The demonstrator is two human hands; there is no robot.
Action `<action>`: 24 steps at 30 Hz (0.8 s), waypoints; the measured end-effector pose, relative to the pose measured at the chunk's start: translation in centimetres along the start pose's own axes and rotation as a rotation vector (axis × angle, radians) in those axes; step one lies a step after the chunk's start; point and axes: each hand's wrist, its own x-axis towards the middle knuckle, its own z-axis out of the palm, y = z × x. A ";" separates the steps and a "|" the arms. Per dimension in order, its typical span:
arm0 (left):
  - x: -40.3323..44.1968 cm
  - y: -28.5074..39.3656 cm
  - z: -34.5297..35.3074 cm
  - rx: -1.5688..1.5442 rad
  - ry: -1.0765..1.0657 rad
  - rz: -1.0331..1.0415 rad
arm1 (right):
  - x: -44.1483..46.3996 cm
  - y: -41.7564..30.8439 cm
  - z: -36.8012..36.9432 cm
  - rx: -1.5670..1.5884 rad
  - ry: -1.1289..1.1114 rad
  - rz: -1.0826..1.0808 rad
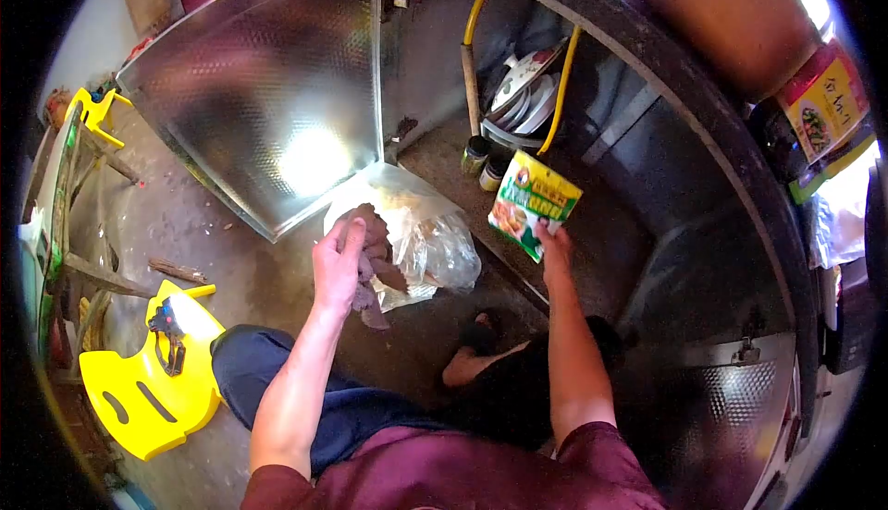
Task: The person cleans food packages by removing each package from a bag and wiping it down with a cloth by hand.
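My left hand (pixel 340 265) is closed on a crumpled grey-brown cloth (pixel 377 256), which hangs down beside a clear plastic bag (pixel 435 242). The bag lies on the floor by the cabinet opening, with something pale inside that I cannot make out. In my right hand (pixel 555 249) is a green and yellow food packet (pixel 535 197), gripped at its lower right corner and held in front of the open cabinet. Two small jars, a dark one (pixel 474 154) and one with a pale label (pixel 493 173), stand inside behind the packet.
An open metal door (pixel 268 94) stands at the upper left. Stacked dishes (pixel 527 103) sit in the cabinet near a yellow hose (pixel 562 85). A yellow stool (pixel 157 390) is at the lower left, a piece of wood (pixel 178 270) on the floor. The dark countertop edge (pixel 703 131) curves along the right.
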 end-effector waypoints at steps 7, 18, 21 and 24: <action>-0.2 -1.6 -1.3 -0.152 0.007 -0.157 | 2.4 11.3 -7.8 -0.184 0.293 0.153; -0.7 -1.2 -7.8 -0.416 0.233 -0.142 | 4.2 16.4 -8.1 -0.303 0.494 0.594; -1.0 -3.0 -9.9 -0.047 0.148 0.010 | -0.2 8.4 1.4 -0.502 0.323 -0.308; -1.5 -3.9 -10.4 -0.062 0.034 -0.204 | -4.1 5.4 11.0 -0.333 -0.294 -0.032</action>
